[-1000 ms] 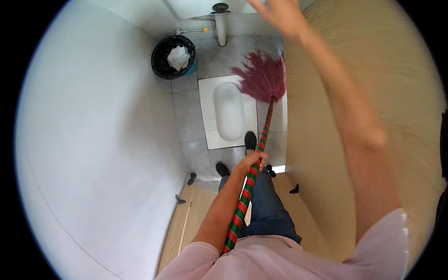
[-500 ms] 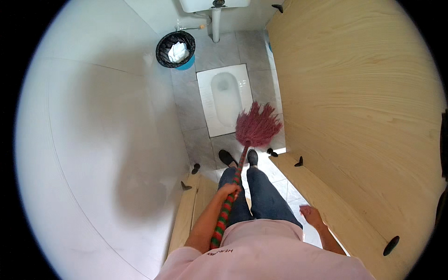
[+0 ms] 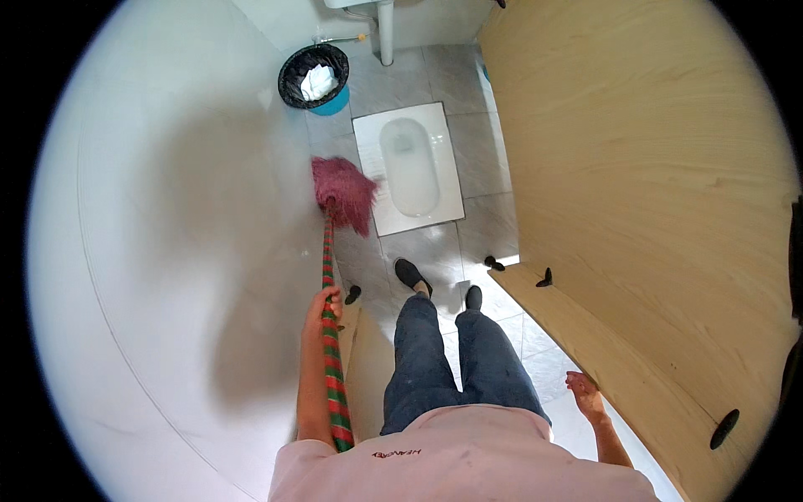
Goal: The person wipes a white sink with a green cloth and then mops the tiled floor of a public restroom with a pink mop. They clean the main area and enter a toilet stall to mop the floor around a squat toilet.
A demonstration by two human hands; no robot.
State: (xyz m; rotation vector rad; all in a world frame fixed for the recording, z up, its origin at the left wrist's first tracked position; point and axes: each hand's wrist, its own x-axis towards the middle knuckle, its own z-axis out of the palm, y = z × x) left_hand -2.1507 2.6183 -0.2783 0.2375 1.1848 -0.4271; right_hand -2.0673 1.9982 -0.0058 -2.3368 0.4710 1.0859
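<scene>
Broom (image 3: 328, 259), magenta-bristled, red-and-green-striped handle (image 3: 335, 381) | swings from right to left of white ceramic squat toilet (image 3: 410, 171), bringing grey tiles (image 3: 355, 261) there within reach | left hand (image 3: 324, 307) wrapped round handle | right hand (image 3: 587, 396) loosely curled, empty

Toilet cubicle with squat pan (image 3: 410, 171) and bin (image 3: 333, 104)

The broom head (image 3: 345, 189) is left of the squat toilet (image 3: 410, 171) — bin (image 3: 335, 102) beyond, partition (image 3: 644, 192) right.

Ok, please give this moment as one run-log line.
left hand: around striped broom handle | right hand: off handle, near wooden panel | purple broom head: at left edge of squat toilet
</scene>
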